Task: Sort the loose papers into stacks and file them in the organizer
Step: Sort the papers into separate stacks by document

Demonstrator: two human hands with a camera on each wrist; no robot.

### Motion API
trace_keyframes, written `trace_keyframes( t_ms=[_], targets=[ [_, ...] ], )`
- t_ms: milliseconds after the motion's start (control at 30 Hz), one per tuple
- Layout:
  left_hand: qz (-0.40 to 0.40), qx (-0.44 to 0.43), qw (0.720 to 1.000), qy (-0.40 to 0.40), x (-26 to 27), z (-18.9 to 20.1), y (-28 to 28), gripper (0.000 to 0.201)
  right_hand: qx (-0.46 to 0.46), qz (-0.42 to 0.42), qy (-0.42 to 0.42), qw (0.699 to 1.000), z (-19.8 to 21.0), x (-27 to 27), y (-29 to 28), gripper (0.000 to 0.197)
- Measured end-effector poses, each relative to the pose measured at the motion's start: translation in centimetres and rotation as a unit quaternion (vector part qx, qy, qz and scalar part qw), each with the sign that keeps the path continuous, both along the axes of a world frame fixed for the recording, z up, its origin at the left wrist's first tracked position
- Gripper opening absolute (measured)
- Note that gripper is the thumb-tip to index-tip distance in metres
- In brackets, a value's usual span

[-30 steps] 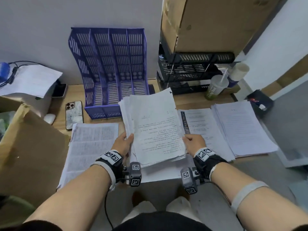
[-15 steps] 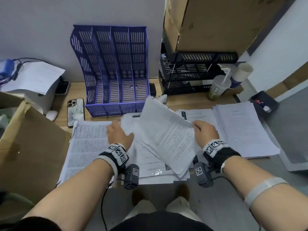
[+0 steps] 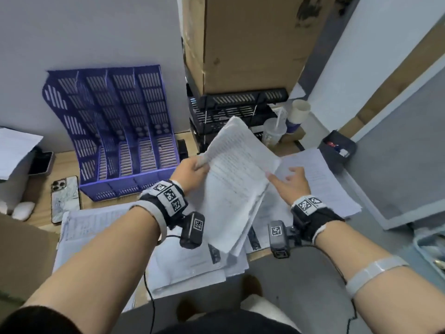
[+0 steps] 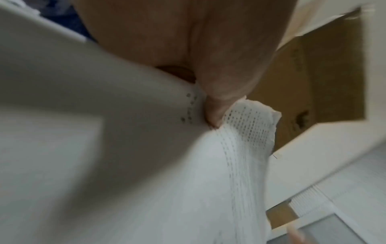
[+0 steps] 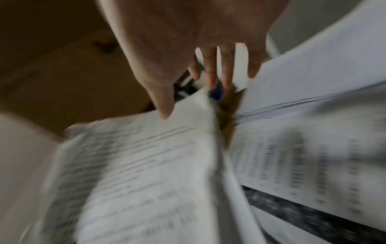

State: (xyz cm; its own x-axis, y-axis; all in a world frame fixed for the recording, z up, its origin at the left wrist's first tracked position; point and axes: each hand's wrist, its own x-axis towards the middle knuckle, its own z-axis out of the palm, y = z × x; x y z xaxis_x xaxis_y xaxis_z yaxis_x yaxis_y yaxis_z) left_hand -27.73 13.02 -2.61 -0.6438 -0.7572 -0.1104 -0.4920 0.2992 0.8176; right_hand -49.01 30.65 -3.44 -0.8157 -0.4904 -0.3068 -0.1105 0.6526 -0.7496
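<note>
A sheaf of printed papers [image 3: 237,186] is held tilted above the desk [image 3: 60,160], right of the purple organizer [image 3: 115,131]. The left hand [image 3: 190,171] pinches the sheaf's far left edge between thumb and curled fingers [image 4: 221,85]. The right hand [image 3: 292,183] is spread, fingers [image 5: 211,69] straight, at the sheaf's right edge, gripping nothing. Further paper stacks lie flat on the desk: left [image 3: 89,227], below the sheaf [image 3: 190,261] and right [image 3: 330,186]. A phone [image 3: 65,198] lies left of the organizer; black trays [image 3: 231,109] under a cardboard box [image 3: 252,39] stand to its right.
</note>
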Motion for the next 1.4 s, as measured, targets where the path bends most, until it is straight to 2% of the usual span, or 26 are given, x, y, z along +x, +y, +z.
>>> trace_keyframes(
  t_ms=[33,67,100,133,167,233,367,433,500,633,733,833,900,967,1000,1067,1133,1200,1267,1333,1400],
  targets=[
    [0.018,0.028,0.999,0.011,-1.3,-0.5,0.7,0.024,-0.015,-0.014,-0.111,0.994,-0.7,-0.6,1.5,0.091],
    [0.034,0.054,0.998,0.021,-2.6,-1.0,1.5,0.019,-0.044,-0.017,-0.215,0.975,-1.3,-1.1,3.0,0.086],
    [0.049,0.080,0.995,0.029,-4.0,-1.5,2.4,0.020,-0.070,0.003,-0.282,0.957,-1.9,-1.4,4.4,0.072],
    [0.062,0.106,0.992,0.035,-5.5,-2.2,3.3,0.024,-0.074,0.048,-0.305,0.948,-2.5,-2.0,5.4,0.056],
    [0.074,0.132,0.988,0.041,-6.9,-3.0,4.2,0.026,-0.061,0.093,-0.299,0.948,-3.1,-2.6,6.4,0.047],
    [0.091,0.194,0.976,0.047,-9.9,-4.5,6.0,0.027,-0.003,0.152,-0.227,0.962,-3.7,-4.6,7.4,0.042],
    [0.067,0.270,0.961,0.003,-15.8,-7.9,8.1,0.032,0.115,0.127,-0.058,0.984,-3.4,-11.4,8.7,0.038],
    [0.068,0.323,0.944,0.001,-18.6,-10.5,8.5,0.037,0.151,0.096,-0.034,0.983,-3.6,-15.0,9.7,0.036],
    [0.075,0.371,0.926,0.001,-21.0,-10.1,9.8,0.046,0.171,0.081,-0.019,0.982,-4.5,-18.4,10.4,0.036],
    [0.065,0.474,0.878,0.020,-24.8,-10.0,12.2,0.034,0.204,0.066,-0.003,0.977,-5.7,-23.3,10.8,0.033],
    [0.084,0.479,0.873,0.027,-25.0,-10.5,12.4,0.043,0.226,0.042,0.020,0.973,-6.7,-24.7,10.3,0.035],
    [0.129,0.436,0.890,0.035,-22.9,-10.6,11.4,0.036,0.255,0.020,0.124,0.959,-7.0,-23.3,8.6,0.042],
    [0.195,0.395,0.896,0.053,-20.4,-10.8,10.3,0.025,0.188,0.072,0.118,0.972,-7.2,-21.0,6.3,0.031],
    [0.269,0.346,0.896,0.065,-16.9,-11.0,9.2,0.018,0.121,0.165,0.024,0.979,-7.3,-17.2,3.8,0.016],
    [0.301,0.317,0.897,0.063,-14.9,-11.1,8.6,0.019,0.104,0.210,-0.041,0.971,-7.4,-15.0,2.7,0.013],
    [0.351,0.242,0.904,0.021,-10.6,-11.2,7.9,0.020,0.092,0.277,-0.178,0.940,-7.5,-10.3,1.0,0.011],
    [0.388,0.164,0.905,-0.065,-6.0,-10.9,7.3,0.019,0.092,0.324,-0.261,0.905,-7.8,-5.8,-0.2,0.011],
    [0.409,0.111,0.884,-0.197,-1.2,-10.5,6.8,0.024,0.102,0.361,-0.304,0.876,-8.4,-2.0,-0.9,0.013],
    [0.400,0.119,0.852,-0.317,3.3,-10.2,6.6,0.040,0.113,0.372,-0.354,0.851,-8.9,1.5,-1.5,0.015],
    [0.401,0.168,0.844,-0.315,6.8,-10.5,6.6,0.053,0.139,0.371,-0.365,0.843,-9.5,4.4,-1.9,0.017],
    [0.389,0.200,0.854,-0.280,9.3,-11.2,6.5,0.055,0.193,0.370,-0.298,0.858,-10.2,6.7,-2.2,0.032]
  ],
)
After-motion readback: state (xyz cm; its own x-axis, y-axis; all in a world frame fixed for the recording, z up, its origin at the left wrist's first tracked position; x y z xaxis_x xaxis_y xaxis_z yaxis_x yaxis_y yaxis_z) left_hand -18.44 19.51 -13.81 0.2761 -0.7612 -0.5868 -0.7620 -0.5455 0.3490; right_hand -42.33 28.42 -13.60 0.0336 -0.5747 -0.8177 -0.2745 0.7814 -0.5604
